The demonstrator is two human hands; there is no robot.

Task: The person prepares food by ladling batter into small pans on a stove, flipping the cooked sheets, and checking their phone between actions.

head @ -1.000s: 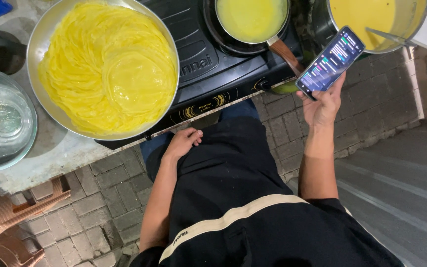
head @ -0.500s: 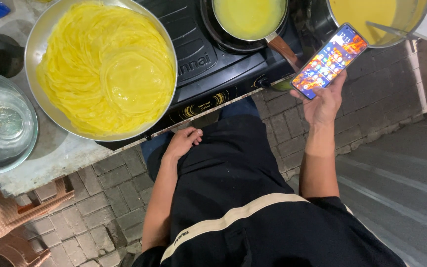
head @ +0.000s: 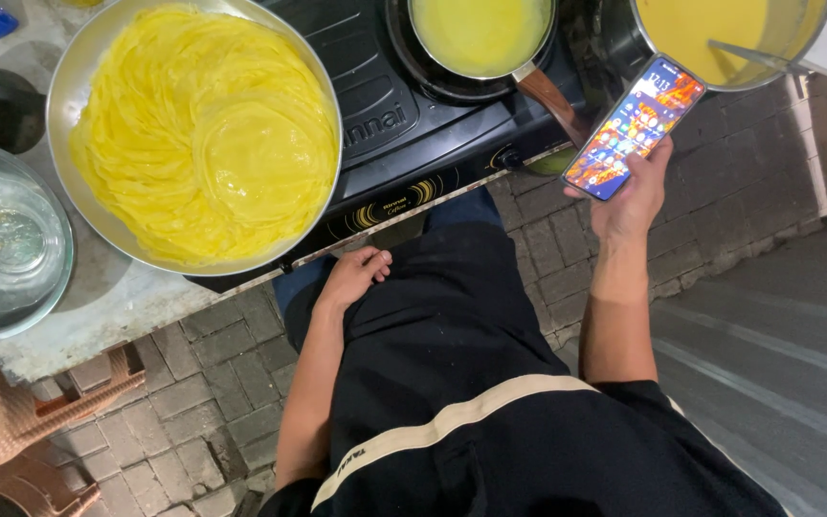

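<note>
My right hand [head: 632,196] holds a smartphone [head: 634,126] with a lit, colourful screen, raised beside the stove's front edge. My left hand [head: 354,276] rests on my dark apron at the thigh, fingers loosely together, holding nothing. Just above it a wide metal bowl [head: 88,67] carries a stack of thin yellow crepes [head: 205,134]. A small pan [head: 480,36] of yellow batter sits on the black gas stove [head: 404,144], its wooden handle pointing toward the phone.
A large pot [head: 720,33] of yellow batter with a ladle stands at the top right. A clear glass bowl [head: 7,244] sits on the counter at the left. A brown plastic chair [head: 11,431] is at lower left. Brick paving lies underfoot.
The phone's screen has gone from dark to a bright, colourful display and tilted slightly. My left hand has stayed on my thigh.
</note>
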